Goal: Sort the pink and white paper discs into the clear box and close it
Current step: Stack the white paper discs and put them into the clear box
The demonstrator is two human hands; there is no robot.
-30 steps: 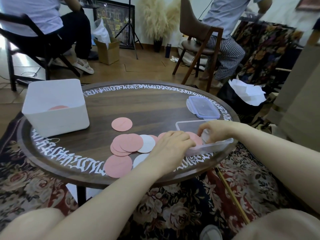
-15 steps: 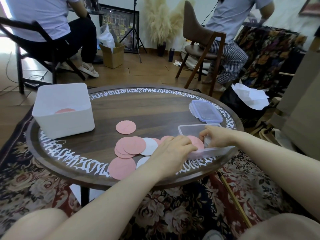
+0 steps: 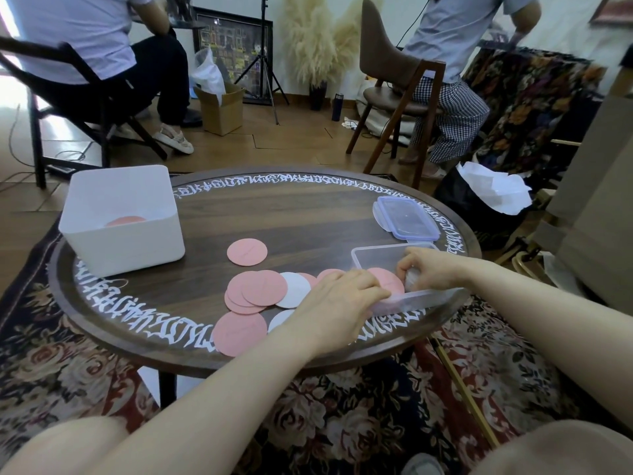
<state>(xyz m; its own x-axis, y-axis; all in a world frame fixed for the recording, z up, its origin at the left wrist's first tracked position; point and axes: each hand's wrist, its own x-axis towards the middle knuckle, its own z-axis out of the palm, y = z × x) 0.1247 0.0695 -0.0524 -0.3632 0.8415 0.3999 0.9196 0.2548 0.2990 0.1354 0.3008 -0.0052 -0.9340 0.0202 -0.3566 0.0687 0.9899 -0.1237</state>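
Here both hands curl over the clear box, grips hidden.

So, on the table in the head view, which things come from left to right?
White bin → lone pink disc → pile of pink and white discs → left hand → right hand, reaching into the clear box.

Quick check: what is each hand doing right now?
Left hand: fingers curled at the near edge of the clear box, over a pink disc; a grip cannot be told.
Right hand: inside the box, fingers curled round something white.
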